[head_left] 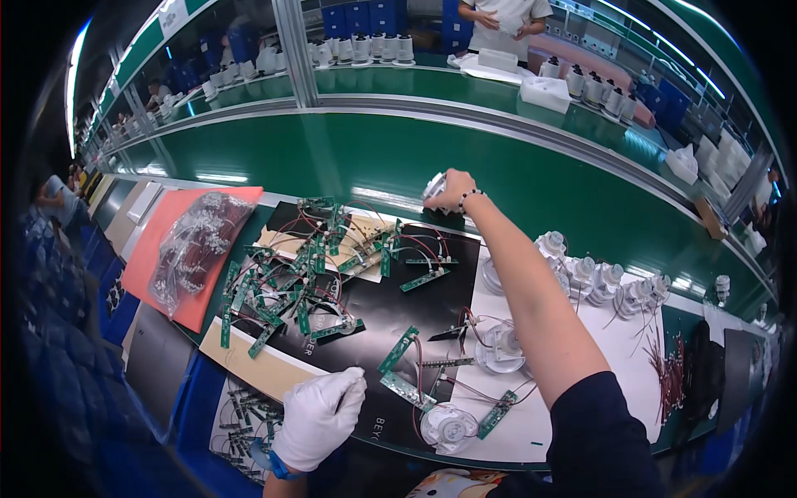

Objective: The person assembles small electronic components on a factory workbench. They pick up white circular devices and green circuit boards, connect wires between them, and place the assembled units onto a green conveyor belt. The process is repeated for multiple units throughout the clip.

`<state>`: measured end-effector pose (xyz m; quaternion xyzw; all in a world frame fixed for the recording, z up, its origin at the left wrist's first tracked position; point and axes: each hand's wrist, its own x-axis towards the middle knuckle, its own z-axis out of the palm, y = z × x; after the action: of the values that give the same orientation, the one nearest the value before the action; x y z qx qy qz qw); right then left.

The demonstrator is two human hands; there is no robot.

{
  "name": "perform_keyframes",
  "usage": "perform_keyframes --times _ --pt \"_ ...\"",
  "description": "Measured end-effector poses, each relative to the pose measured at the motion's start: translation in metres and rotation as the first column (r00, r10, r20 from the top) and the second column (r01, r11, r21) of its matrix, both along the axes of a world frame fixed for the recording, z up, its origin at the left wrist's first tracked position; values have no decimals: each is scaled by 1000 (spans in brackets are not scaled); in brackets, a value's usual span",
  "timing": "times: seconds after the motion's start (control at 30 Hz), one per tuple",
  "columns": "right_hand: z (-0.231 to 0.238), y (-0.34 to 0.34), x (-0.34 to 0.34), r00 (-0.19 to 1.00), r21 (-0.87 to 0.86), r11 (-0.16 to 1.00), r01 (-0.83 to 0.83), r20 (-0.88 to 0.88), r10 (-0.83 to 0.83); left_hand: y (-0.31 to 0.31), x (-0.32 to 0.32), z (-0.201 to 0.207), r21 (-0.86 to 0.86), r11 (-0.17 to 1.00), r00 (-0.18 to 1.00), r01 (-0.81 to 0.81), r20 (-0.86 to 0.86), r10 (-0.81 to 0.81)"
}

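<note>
Far off, the right hand (pixel 455 192) is gripping a hard white part (pixel 433 186) over the shiny green table (pixel 332 162). Near left, the left hand (pixel 322 415), wearing a white cloth glove (pixel 307 433), is making a fist.

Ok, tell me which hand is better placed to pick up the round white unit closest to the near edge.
Probably left: the gloved left hand is closer to that round white unit, while the right hand is stretched far forward, holding a white part. Whether the left grips anything is unclear.
</note>
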<state>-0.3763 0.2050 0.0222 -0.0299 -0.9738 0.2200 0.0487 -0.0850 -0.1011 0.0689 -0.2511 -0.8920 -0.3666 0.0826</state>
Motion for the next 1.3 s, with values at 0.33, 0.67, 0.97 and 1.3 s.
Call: perform_keyframes --times 0.33,0.67,0.97,1.3 --pt "216 23 224 956 418 879 -230 -71 284 0 26 -3 18 1000 994 3 -113 -1" --pt "75 81 396 647 435 657 -615 755 106 -42 -55 -39 -268 920 947 -285 -225 228" --pt "44 76 400 802 433 760 -484 566 189 -19 -98 -54 -484 855 977 -186 5 215" --pt "46 69 395 912 448 824 -347 367 185 -10 -81 -52 -325 933 919 -154 300 256"
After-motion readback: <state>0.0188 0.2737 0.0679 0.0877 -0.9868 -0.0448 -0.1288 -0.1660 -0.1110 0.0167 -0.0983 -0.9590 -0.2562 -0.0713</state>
